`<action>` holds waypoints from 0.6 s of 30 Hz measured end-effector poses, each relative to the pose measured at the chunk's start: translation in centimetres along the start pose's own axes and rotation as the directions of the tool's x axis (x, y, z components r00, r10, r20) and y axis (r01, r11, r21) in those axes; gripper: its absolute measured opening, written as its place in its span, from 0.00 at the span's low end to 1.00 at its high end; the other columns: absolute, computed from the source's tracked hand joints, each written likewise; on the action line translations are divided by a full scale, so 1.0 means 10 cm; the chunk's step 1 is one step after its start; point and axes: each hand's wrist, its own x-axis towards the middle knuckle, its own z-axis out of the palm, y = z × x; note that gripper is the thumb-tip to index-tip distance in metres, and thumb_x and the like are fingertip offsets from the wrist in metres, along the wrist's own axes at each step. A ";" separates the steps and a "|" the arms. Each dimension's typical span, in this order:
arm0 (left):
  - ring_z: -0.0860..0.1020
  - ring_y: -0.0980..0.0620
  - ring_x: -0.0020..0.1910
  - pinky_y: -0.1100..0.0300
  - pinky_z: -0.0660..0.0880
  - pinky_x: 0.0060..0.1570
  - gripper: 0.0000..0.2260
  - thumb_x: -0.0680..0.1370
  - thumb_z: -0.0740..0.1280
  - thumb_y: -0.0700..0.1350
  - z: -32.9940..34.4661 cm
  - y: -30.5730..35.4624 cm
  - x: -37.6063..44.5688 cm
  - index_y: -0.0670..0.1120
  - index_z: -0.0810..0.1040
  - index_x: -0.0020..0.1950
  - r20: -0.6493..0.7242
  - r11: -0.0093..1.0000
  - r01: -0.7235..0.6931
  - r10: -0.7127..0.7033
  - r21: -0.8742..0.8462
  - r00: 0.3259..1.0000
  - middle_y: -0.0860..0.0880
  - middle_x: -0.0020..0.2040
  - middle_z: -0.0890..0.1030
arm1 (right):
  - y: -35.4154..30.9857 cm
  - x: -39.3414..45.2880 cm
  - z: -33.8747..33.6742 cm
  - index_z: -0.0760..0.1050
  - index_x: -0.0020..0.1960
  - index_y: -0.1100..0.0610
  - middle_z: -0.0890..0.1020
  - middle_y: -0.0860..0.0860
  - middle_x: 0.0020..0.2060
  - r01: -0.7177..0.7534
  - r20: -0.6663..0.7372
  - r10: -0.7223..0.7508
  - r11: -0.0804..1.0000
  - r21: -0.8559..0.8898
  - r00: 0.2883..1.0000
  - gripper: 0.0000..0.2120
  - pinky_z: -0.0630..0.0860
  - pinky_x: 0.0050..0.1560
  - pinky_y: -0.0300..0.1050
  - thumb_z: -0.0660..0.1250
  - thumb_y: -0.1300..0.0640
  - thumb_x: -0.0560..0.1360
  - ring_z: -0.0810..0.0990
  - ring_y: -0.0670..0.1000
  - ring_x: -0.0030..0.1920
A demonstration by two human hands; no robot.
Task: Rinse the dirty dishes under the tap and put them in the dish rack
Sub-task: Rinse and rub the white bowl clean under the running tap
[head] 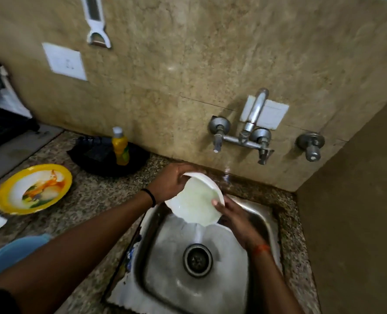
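Both forearms reach in over the steel sink (pixel 265 214), and between them a white plate (pixel 194 200) is held tilted, its face turned up toward the viewer and its low edge spilling water down to the drain (pixel 197 259). His left hand (pixel 172 184) curls round the upper left rim; the right hand (pixel 235 218) grips the lower right rim, thumb on the face. A dirty yellow-rimmed plate (pixel 33 189) sits on the counter, left.
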 end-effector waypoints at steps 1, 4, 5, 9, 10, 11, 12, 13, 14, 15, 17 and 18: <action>0.80 0.59 0.56 0.68 0.72 0.56 0.18 0.74 0.61 0.32 -0.10 -0.05 -0.09 0.47 0.82 0.59 -0.052 0.994 0.068 -0.072 -0.083 0.996 0.50 0.57 0.83 | 0.04 0.01 0.08 0.76 0.61 0.46 0.83 0.49 0.57 0.037 0.006 -0.036 0.998 -0.059 0.999 0.17 0.80 0.53 0.44 0.71 0.53 0.73 0.81 0.49 0.58; 0.80 0.66 0.48 0.69 0.75 0.48 0.14 0.77 0.64 0.31 -0.38 -0.16 -0.34 0.42 0.80 0.59 -0.257 0.880 0.263 -0.381 -0.396 0.888 0.45 0.55 0.82 | 0.11 0.12 0.43 0.76 0.60 0.51 0.83 0.52 0.56 0.130 -0.013 -0.131 0.988 -0.080 0.991 0.16 0.80 0.48 0.40 0.70 0.63 0.75 0.81 0.52 0.57; 0.80 0.64 0.46 0.69 0.75 0.45 0.14 0.77 0.64 0.31 -0.47 -0.18 -0.44 0.43 0.79 0.60 -0.300 0.803 0.306 -0.500 -0.512 0.812 0.44 0.54 0.81 | 0.11 0.18 0.57 0.76 0.61 0.54 0.83 0.52 0.55 0.137 -0.030 -0.138 0.990 -0.036 0.990 0.15 0.81 0.46 0.41 0.68 0.64 0.76 0.81 0.53 0.57; 0.78 0.41 0.54 0.49 0.76 0.50 0.11 0.79 0.64 0.37 -0.87 -0.49 -0.84 0.43 0.78 0.60 -0.224 0.453 0.335 -0.810 -0.826 0.542 0.40 0.57 0.80 | -0.03 0.41 1.29 0.73 0.64 0.55 0.82 0.54 0.57 0.156 -0.014 -0.157 0.988 -0.013 0.988 0.19 0.82 0.45 0.54 0.70 0.63 0.75 0.81 0.57 0.57; 0.78 0.39 0.56 0.47 0.76 0.52 0.12 0.79 0.65 0.37 -1.01 -0.59 -0.94 0.42 0.77 0.62 -0.202 0.393 0.317 -0.844 -0.863 0.496 0.39 0.59 0.80 | -0.08 0.47 1.50 0.74 0.63 0.54 0.82 0.54 0.56 0.148 0.007 -0.148 0.989 -0.009 0.989 0.18 0.83 0.43 0.55 0.69 0.65 0.75 0.81 0.59 0.56; 0.77 0.38 0.56 0.46 0.76 0.52 0.14 0.78 0.65 0.37 -1.16 -0.69 -1.04 0.41 0.76 0.64 -0.192 0.349 0.291 -0.869 -0.891 0.456 0.38 0.60 0.79 | -0.15 0.53 1.70 0.73 0.61 0.53 0.82 0.54 0.56 0.134 0.031 -0.134 0.991 -0.003 0.991 0.17 0.83 0.40 0.53 0.68 0.66 0.76 0.81 0.61 0.55; 0.78 0.38 0.56 0.46 0.75 0.51 0.15 0.78 0.65 0.37 -1.29 -0.77 -1.12 0.40 0.75 0.65 -0.183 0.316 0.272 -0.889 -0.909 0.420 0.38 0.61 0.79 | -0.23 0.57 1.87 0.73 0.62 0.54 0.81 0.56 0.56 0.120 0.052 -0.119 0.993 -0.013 0.992 0.17 0.82 0.35 0.49 0.66 0.68 0.76 0.81 0.62 0.53; 0.78 0.38 0.55 0.46 0.76 0.51 0.16 0.79 0.65 0.38 -1.46 -0.87 -1.21 0.39 0.75 0.66 -0.178 0.293 0.260 -0.903 -0.920 0.390 0.37 0.61 0.79 | -0.31 0.62 2.07 0.72 0.63 0.56 0.80 0.59 0.57 0.106 0.081 -0.103 0.994 -0.028 0.991 0.17 0.81 0.31 0.46 0.64 0.69 0.77 0.80 0.62 0.51; 0.78 0.37 0.55 0.46 0.76 0.50 0.16 0.79 0.65 0.38 -1.63 -0.97 -1.30 0.39 0.74 0.66 -0.168 0.283 0.278 -0.912 -0.918 0.373 0.37 0.61 0.79 | -0.41 0.68 2.27 0.71 0.65 0.58 0.79 0.61 0.58 0.100 0.109 -0.094 0.994 -0.044 0.990 0.18 0.81 0.30 0.46 0.63 0.69 0.77 0.80 0.63 0.50; 0.79 0.37 0.55 0.47 0.76 0.50 0.15 0.80 0.65 0.40 -1.79 -1.06 -1.38 0.39 0.74 0.66 -0.161 0.292 0.322 -0.912 -0.901 0.377 0.38 0.60 0.79 | -0.47 0.74 2.44 0.70 0.67 0.59 0.78 0.61 0.59 0.088 0.123 -0.083 0.995 -0.043 0.989 0.19 0.83 0.32 0.51 0.63 0.69 0.77 0.80 0.63 0.52; 0.81 0.39 0.51 0.51 0.78 0.45 0.13 0.81 0.63 0.47 -2.15 -1.22 -1.58 0.41 0.77 0.60 -0.181 0.381 0.484 -0.894 -0.787 0.410 0.40 0.54 0.82 | -0.58 0.86 2.81 0.72 0.65 0.57 0.79 0.58 0.58 0.062 0.152 -0.059 0.998 -0.017 0.987 0.18 0.82 0.37 0.60 0.63 0.69 0.77 0.79 0.65 0.54; 0.82 0.42 0.46 0.54 0.78 0.42 0.13 0.81 0.63 0.50 -2.38 -1.31 -1.71 0.42 0.79 0.55 -0.234 0.461 0.569 -0.873 -0.681 0.428 0.41 0.49 0.83 | -0.62 0.93 3.04 0.73 0.62 0.57 0.79 0.57 0.56 0.045 0.165 -0.044 0.999 -0.002 0.985 0.16 0.82 0.37 0.62 0.63 0.69 0.77 0.79 0.66 0.54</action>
